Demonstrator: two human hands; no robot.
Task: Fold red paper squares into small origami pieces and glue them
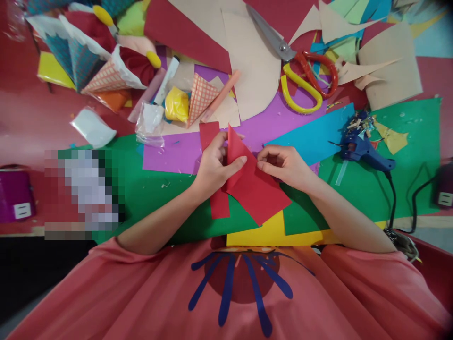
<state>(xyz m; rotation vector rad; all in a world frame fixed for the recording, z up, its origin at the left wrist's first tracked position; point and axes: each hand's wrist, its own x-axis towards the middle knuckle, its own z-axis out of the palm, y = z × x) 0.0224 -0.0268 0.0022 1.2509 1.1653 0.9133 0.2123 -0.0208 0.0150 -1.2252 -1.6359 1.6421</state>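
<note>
Grips one red sheet (260, 198) in the left hand (215, 165), thumb pressed along its front, and holds it partly folded over, near the middle of the counter (31, 108) and above one green sheet (421, 127). Has thumb and forefinger of the right hand (290, 165) close together at the folded paper's right edge; cannot tell pinching from mere touching. Underneath, can count one red strip (220, 205). Nearest the body, can see one yellow sheet (255, 234); beyond the hands, one purple sheet (170, 153) and one blue sheet (311, 137).

At the right, can count one glue gun (364, 151) with its cord; farther up, one pair of scissors (293, 55) with one red handle and one yellow. Beside these, can see scraps (339, 28), too jumbled to count.

As for containers, can make out one clear bag (152, 127) holding something white, and one white-rimmed, orange-checked cone (102, 78) holding something dark red. Beside that, can see blue-patterned cones (78, 61), overlapping, exact number unclear. Between cone and scissors, can count one yellow packet (177, 104), just beside one small checked cone (200, 97).
</note>
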